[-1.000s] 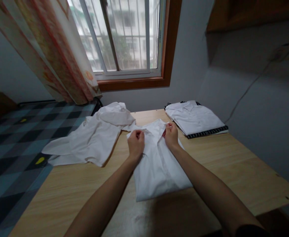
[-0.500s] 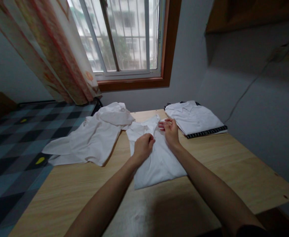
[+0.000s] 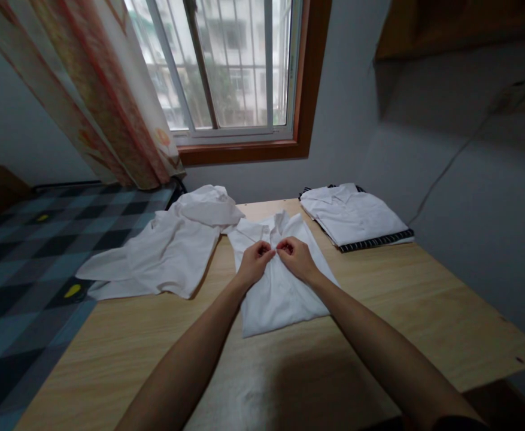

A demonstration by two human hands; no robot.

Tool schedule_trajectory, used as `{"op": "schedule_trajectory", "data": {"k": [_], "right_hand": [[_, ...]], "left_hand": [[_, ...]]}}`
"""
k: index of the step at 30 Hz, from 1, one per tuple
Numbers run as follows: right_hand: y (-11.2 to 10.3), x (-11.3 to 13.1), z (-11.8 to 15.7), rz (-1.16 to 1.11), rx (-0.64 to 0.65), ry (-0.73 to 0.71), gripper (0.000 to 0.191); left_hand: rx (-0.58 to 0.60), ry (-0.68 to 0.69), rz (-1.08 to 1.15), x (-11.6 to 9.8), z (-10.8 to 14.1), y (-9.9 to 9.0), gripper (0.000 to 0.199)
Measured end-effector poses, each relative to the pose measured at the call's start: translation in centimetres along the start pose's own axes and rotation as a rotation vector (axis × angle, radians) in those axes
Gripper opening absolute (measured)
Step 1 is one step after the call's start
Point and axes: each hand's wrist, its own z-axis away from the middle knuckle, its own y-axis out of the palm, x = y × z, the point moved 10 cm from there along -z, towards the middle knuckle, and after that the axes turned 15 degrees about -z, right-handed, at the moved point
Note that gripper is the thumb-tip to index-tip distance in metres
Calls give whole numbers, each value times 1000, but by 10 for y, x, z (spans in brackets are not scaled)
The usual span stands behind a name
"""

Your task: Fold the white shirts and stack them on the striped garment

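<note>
A white collared shirt (image 3: 284, 299), folded into a rough rectangle, lies on the wooden table (image 3: 379, 299) in front of me. My left hand (image 3: 255, 262) pinches the cloth at the shirt's front, a little below the collar. Close beside it, my right hand (image 3: 295, 256) pinches the same spot, so the fingertips of both nearly meet. Whether a button is between the fingers is too small to make out. The collar (image 3: 278, 222) points away from me, toward the window.
Left of the shirt, a second white shirt (image 3: 167, 251) lies loosely spread, partly over a checked bedcover (image 3: 20, 263). Folded garments, white over black-striped, form a stack (image 3: 352, 215) at the table's back right. Behind are a window (image 3: 230, 72) and a curtain (image 3: 109, 96).
My right hand has moved left and toward me, from open fingers near the collar to a pinch beside my left hand. The shirt's near edge has shifted slightly away from me.
</note>
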Motion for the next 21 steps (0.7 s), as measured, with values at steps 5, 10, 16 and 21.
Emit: {"op": "schedule_trajectory", "data": {"k": [5,10,16,21], "right_hand": [[0,-3,2,-28,0,27,9],[5,-10,1,-103,79,76,13],[9,-15,3,-114,147,119,14],[10,-4,6,-28,136,39,10]], "left_hand": [[4,-6,35,0,1,0,21],[7,-4,14,-1,2,-2,25],[63,-47,51,1,2,3,27],[125,-120,127,4,0,7,30]]}}
